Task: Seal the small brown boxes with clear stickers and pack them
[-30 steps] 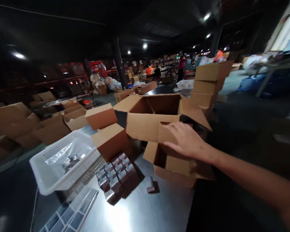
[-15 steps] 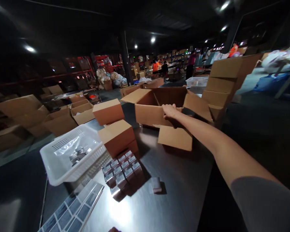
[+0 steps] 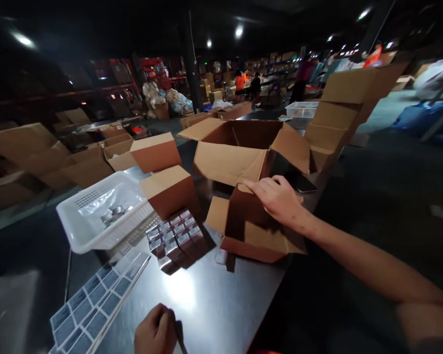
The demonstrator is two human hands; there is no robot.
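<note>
Left hand (image 3: 155,332), curled, cut off, contents unclear; right hand (image 3: 280,200), fingers bent, grips the open brown carton (image 3: 254,250) beneath, hiding part.

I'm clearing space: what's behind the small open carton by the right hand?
Behind the small open carton stands a larger open carton. Its lower right part cannot be seen: the small carton and right hand cover it.

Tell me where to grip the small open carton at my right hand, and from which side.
Grip the small open carton by its far upper edge, from the right and above, where the right hand is: the open top likely lets thumb go inside, fingers outside.
</note>
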